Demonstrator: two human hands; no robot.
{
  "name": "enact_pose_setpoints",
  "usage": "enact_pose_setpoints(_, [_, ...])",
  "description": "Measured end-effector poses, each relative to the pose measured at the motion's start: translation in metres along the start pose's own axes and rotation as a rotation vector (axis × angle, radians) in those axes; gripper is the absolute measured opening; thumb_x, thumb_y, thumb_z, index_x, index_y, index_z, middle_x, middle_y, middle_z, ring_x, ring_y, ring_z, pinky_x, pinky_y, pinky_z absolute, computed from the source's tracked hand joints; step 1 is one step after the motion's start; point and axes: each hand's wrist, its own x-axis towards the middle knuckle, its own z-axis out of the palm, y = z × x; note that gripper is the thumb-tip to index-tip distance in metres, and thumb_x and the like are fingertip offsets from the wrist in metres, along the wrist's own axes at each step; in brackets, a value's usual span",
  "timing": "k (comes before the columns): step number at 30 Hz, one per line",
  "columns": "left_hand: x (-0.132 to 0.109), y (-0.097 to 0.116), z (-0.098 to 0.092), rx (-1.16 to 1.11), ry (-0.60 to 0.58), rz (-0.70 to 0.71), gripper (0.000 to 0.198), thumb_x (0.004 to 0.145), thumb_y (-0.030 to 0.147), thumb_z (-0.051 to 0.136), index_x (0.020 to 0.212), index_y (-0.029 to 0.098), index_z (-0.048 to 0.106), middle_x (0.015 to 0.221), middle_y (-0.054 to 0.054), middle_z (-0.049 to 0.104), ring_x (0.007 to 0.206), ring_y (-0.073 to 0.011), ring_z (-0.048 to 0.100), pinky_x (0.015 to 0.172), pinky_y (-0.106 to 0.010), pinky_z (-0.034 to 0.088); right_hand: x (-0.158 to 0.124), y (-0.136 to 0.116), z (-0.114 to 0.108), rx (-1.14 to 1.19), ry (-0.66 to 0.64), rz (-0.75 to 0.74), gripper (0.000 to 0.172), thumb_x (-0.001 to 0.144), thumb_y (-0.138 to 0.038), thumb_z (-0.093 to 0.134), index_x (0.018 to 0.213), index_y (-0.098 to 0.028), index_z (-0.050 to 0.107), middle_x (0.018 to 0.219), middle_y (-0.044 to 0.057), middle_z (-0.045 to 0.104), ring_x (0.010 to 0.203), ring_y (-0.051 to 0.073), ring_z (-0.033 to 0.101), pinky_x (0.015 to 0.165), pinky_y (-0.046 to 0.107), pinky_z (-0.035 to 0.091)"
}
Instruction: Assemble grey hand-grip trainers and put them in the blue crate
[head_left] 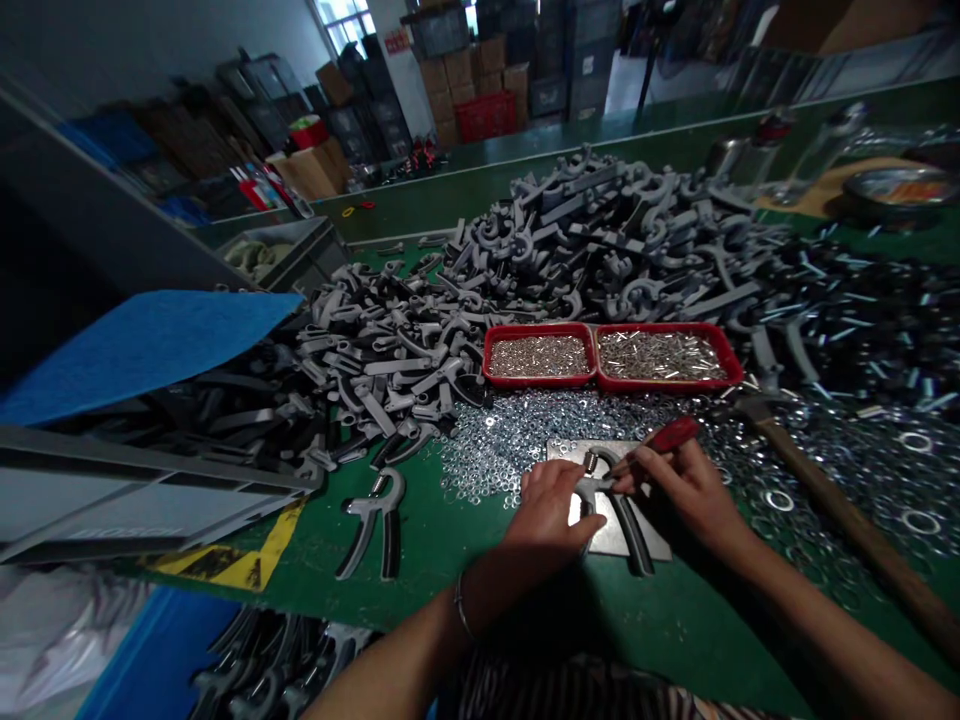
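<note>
A grey-and-black spring clamp (628, 520) with two handles lies on a flat metal plate (611, 541). My left hand (551, 508) grips its near side, fingers curled over the grey body. In my right hand (686, 485) is a red-handled screwdriver (672, 434); its thin shaft points down-left at the clamp's pivot, and the exact tip is hard to make out. A small coil spring (590, 462) shows at the clamp's top. Another similar clamp (373, 522) rests on the green table, left of my hands.
Two red trays (538, 380) of small metal pins stand behind the plate. Loose washers (487, 455) spread around it. A hammer (840, 500) lies on the right. Clamp parts (555, 240) are heaped behind; a grey crate (150, 500) stands left, with a blue bin (142, 650) below.
</note>
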Motion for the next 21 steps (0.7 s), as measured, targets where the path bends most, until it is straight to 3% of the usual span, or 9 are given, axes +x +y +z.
enact_pose_setpoints(7, [0.000, 0.001, 0.001, 0.000, 0.012, 0.003, 0.054, 0.083, 0.034, 0.072, 0.131, 0.022, 0.053, 0.130, -0.007, 0.057, 0.120, -0.0264, 0.047, 0.107, -0.041, 0.033, -0.004, -0.005, 0.000, -0.212, -0.026, -0.065, 0.029, 0.097, -0.053, 0.054, 0.097, -0.024, 0.048, 0.082, 0.004, 0.074, 0.075, 0.023, 0.073, 0.072, 0.035, 0.055])
enact_pose_setpoints(12, [-0.001, 0.002, -0.001, 0.026, -0.012, 0.013, 0.054, 0.085, 0.035, 0.071, 0.133, 0.022, 0.052, 0.130, -0.008, 0.056, 0.120, -0.0270, 0.047, 0.106, -0.042, 0.034, -0.008, -0.016, 0.009, -0.720, -0.122, -0.189, 0.022, 0.096, -0.043, 0.048, 0.099, -0.021, 0.053, 0.086, 0.011, 0.071, 0.076, 0.028, 0.070, 0.069, 0.038, 0.051])
enact_pose_setpoints(14, [0.000, 0.004, -0.002, 0.048, -0.010, 0.015, 0.052, 0.085, 0.035, 0.069, 0.132, 0.021, 0.052, 0.129, -0.009, 0.056, 0.119, -0.0277, 0.047, 0.105, -0.042, 0.035, -0.006, -0.027, 0.015, -0.783, -0.187, -0.216, 0.020, 0.094, -0.038, 0.048, 0.100, -0.020, 0.054, 0.081, 0.010, 0.070, 0.069, 0.027, 0.069, 0.065, 0.035, 0.050])
enact_pose_setpoints(17, [0.002, 0.006, -0.004, 0.102, -0.021, 0.017, 0.046, 0.087, 0.035, 0.067, 0.128, 0.019, 0.054, 0.126, -0.011, 0.056, 0.118, -0.0292, 0.048, 0.103, -0.044, 0.037, -0.003, -0.052, 0.024, -0.531, -0.226, -0.223, 0.025, 0.092, -0.046, 0.054, 0.094, -0.021, 0.055, 0.070, 0.003, 0.068, 0.057, 0.020, 0.064, 0.055, 0.028, 0.050])
enact_pose_setpoints(21, [0.000, 0.007, -0.004, 0.159, -0.028, 0.034, 0.046, 0.087, 0.037, 0.068, 0.129, 0.022, 0.055, 0.125, -0.010, 0.057, 0.118, -0.0300, 0.049, 0.101, -0.044, 0.039, 0.002, -0.072, 0.017, -0.045, -0.252, -0.157, 0.033, 0.101, -0.056, 0.032, 0.101, -0.026, 0.047, 0.061, -0.005, 0.063, 0.038, 0.015, 0.052, 0.042, 0.027, 0.048])
